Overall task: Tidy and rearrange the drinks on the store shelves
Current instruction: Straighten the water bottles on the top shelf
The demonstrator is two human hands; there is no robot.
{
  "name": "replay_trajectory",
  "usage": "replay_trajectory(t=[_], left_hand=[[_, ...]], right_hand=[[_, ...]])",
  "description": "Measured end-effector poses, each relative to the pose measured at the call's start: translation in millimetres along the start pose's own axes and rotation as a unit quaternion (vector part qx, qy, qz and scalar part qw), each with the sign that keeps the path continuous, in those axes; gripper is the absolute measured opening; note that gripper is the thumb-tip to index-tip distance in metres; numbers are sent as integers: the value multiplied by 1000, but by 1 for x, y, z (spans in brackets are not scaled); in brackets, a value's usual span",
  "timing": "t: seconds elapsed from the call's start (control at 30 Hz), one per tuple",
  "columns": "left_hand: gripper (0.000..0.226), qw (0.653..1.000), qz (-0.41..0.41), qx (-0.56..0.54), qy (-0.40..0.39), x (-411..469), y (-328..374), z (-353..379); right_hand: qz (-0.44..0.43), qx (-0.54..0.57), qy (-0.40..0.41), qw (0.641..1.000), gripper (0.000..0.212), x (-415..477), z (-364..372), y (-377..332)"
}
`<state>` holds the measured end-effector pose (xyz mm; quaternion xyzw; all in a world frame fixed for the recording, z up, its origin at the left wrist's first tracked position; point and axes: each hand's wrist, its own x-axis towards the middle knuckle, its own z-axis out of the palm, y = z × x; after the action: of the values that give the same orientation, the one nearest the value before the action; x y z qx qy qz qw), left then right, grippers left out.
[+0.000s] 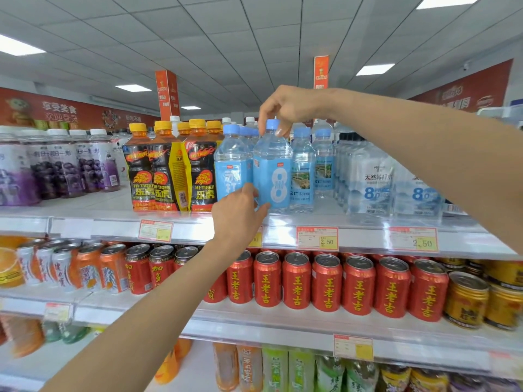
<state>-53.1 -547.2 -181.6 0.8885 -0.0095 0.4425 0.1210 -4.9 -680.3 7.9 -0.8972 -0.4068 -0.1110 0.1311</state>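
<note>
Diagonally from the lower left, a bare forearm rises to the left hand [237, 213], whose fingers curl round the lower label of a clear plastic water bottle with a pale blue label and blue cap [271, 176]. This bottle stands upright at the front edge of the white top shelf [353, 222], between other blue-capped bottles. From the upper right, the right hand [285, 108] arches down, wrist bent, fingers [281, 131] pinching the cap.
</note>
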Motion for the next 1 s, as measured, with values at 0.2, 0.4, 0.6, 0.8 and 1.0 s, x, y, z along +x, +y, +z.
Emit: replay_trajectory(t=[0.2,0.4,0.6,0.8,1.0], left_hand=[[38,992,66,3,109,-1,1,-4],[54,986,67,-9,152,-3,15,-2],[65,998,11,-38,57,-7,25,4],[46,999,-11,24,21,2,23,7],[42,998,-19,57,1,8,16,5]], right_hand=[[44,67,110,991,4,-2,-15,2],[114,-17,132,985,30,4,-13,-6],[186,-53,198,961,41,15,15,1],[193,-67,219,954,44,27,28,4],[180,161,67,968,32,14,14,3]])
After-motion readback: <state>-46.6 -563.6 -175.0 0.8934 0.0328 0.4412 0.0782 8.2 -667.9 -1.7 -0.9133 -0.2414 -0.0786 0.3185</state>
